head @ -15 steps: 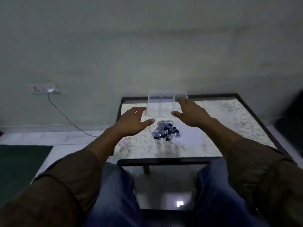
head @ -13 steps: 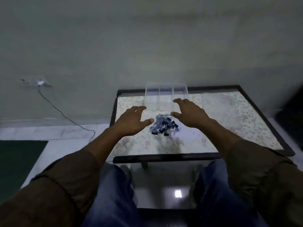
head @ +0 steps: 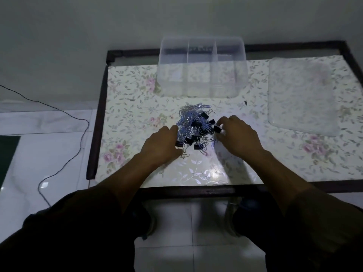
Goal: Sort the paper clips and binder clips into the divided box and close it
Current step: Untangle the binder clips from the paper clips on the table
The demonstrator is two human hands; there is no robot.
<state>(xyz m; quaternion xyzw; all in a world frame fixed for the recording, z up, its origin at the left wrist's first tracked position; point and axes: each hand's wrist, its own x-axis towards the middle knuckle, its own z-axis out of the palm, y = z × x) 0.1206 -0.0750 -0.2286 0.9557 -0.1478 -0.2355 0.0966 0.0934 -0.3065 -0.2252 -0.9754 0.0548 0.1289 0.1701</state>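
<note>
On the floral table stand the clear divided box and, to its right, the flat lid — nearer lies the clip pile, left hand and right hand curled at its sides, grip hidden.

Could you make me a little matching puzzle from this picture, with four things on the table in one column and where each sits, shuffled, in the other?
Things:
1. divided box
2. lid
3. pile of clips
4. left hand

Places:
A. lying flat at the right side of the table
B. in the middle of the table, between the two hands
C. at the far edge of the table, open and empty
D. at the left edge of the pile

Pairs: 1-C, 2-A, 3-B, 4-D
</note>
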